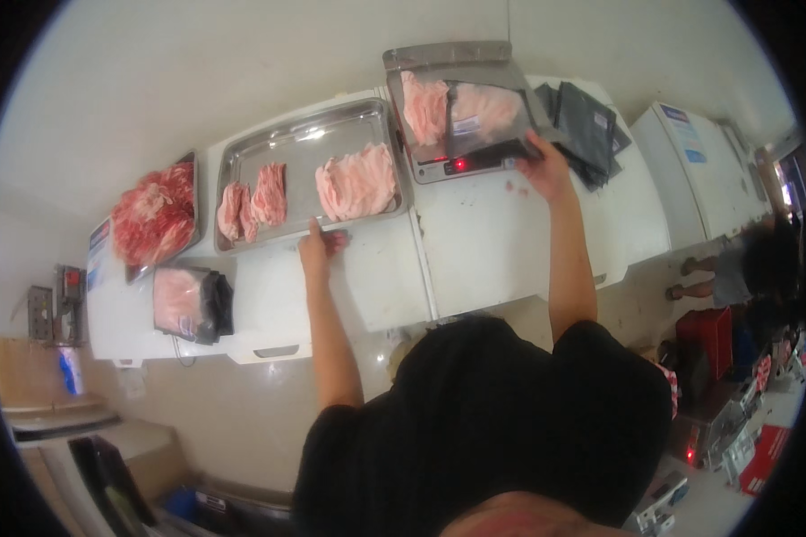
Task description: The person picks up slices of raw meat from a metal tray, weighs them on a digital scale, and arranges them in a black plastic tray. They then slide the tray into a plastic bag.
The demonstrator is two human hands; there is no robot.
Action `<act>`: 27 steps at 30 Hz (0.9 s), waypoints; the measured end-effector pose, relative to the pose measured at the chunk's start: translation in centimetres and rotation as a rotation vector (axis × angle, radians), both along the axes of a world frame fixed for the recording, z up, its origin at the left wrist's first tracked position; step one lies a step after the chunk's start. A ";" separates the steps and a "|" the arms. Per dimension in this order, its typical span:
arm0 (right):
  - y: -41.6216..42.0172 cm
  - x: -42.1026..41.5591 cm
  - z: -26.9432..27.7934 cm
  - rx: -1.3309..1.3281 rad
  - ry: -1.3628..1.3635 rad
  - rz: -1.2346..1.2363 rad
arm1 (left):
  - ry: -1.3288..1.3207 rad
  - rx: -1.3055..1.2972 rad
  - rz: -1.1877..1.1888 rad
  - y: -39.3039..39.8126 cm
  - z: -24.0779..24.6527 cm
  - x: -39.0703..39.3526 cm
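Observation:
My left hand [320,250] is at the front rim of a stainless steel tray [295,148], its thumb over the rim and its fingers below. Inside the tray lie a wide stack of pale pink meat slices [356,181] and smaller redder bundles [269,194]. My right hand [549,169] pinches the near right corner of a clear-fronted plastic bag [467,125]. That labelled bag holds pale meat slices and rests on a digital scale [430,173] with red lights. Beside it on the scale is an uncovered meat portion [424,107].
Black packaging bags [583,131] lie right of the scale. A heap of red meat [154,211] fills another tray at the left, with filled packs [181,302] before it. All rest on white chest freezers [483,248]. A person [732,272] stands far right.

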State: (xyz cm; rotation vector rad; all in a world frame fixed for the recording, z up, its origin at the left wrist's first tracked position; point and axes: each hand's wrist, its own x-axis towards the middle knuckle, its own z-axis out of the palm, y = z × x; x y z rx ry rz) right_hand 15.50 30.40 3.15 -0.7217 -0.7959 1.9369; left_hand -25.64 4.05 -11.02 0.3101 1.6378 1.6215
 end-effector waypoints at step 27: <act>-10.4 -4.6 6.4 0.462 -0.250 1.368 | -0.679 0.654 0.337 -11.2 6.9 16.5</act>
